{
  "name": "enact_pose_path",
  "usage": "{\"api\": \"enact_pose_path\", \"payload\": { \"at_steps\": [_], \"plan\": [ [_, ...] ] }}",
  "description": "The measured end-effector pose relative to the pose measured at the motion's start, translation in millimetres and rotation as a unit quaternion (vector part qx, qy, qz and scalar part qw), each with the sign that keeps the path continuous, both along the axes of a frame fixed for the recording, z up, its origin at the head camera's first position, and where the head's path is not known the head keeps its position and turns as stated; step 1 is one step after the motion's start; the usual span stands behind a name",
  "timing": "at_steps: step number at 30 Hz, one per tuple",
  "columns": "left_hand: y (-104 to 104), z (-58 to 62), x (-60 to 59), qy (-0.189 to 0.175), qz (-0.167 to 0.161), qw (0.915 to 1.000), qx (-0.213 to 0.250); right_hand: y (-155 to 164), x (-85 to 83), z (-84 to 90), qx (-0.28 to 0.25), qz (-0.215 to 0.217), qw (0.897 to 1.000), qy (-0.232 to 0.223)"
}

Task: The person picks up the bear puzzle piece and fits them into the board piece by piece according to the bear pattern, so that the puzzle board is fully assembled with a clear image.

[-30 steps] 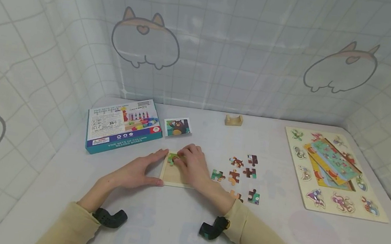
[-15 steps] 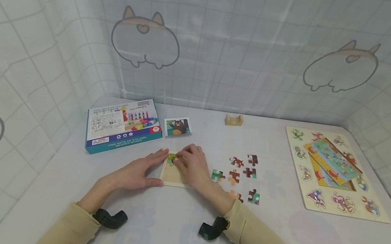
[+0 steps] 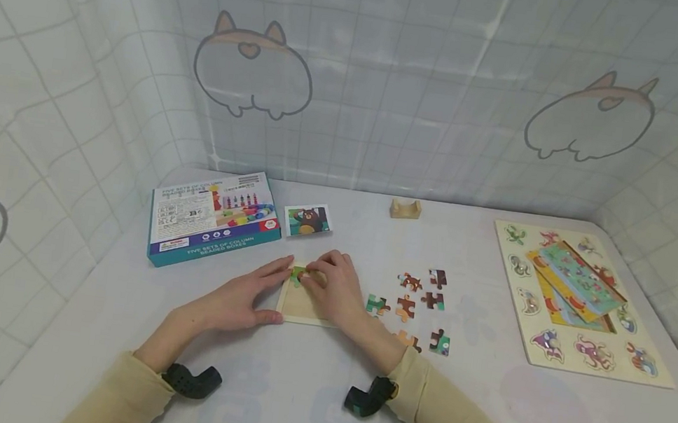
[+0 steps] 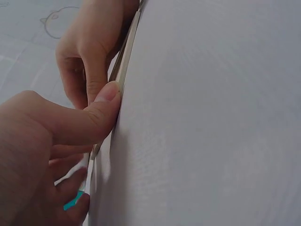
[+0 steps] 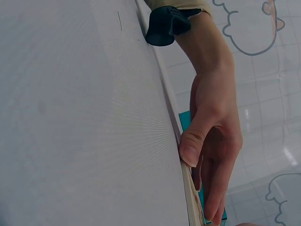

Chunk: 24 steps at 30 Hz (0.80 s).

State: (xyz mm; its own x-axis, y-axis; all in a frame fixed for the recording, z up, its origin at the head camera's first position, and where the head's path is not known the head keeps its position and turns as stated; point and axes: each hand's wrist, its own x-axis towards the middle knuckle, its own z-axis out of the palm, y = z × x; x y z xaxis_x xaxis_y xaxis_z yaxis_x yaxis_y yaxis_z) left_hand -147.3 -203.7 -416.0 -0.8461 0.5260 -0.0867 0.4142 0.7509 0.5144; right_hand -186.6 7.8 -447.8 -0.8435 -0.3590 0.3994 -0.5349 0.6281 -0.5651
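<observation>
A shallow wooden puzzle tray (image 3: 299, 311) lies on the table in front of the person. My left hand (image 3: 237, 298) spans its left side, thumb at the near corner and fingers at the far corner. In the left wrist view the left thumb (image 4: 107, 96) rests against the tray's edge. Over the tray, my right hand (image 3: 338, 292) bends its fingers and pinches a green-and-brown jigsaw piece (image 3: 297, 274) at the far left corner. That piece is partly hidden by the fingertips. Several loose jigsaw pieces (image 3: 406, 307) lie to the right of the tray.
Behind the tray lies a bear picture card (image 3: 309, 220), beside a blue-edged toy box (image 3: 213, 221). A small notched wooden block (image 3: 405, 210) stands at the back. On the right lies a wooden animal puzzle board (image 3: 525, 270) with colourful cards (image 3: 584, 280) on it.
Both hands keep their places. The green piece under the right fingertips has shifted slightly towards the tray's far left corner, and less of it shows.
</observation>
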Motion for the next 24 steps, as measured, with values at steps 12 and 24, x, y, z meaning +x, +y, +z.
{"api": "enact_pose_path", "payload": {
  "at_steps": [12,24],
  "plan": [
    [1.0,1.5,0.2,-0.013,-0.029,0.9994,-0.009,-0.6,1.2,0.2,-0.003,-0.003,1.0,0.004],
    [1.5,0.9,0.3,-0.031,-0.027,0.9991,-0.004,-0.3,2.4,1.8,-0.01,0.002,1.0,0.002]
  ]
}}
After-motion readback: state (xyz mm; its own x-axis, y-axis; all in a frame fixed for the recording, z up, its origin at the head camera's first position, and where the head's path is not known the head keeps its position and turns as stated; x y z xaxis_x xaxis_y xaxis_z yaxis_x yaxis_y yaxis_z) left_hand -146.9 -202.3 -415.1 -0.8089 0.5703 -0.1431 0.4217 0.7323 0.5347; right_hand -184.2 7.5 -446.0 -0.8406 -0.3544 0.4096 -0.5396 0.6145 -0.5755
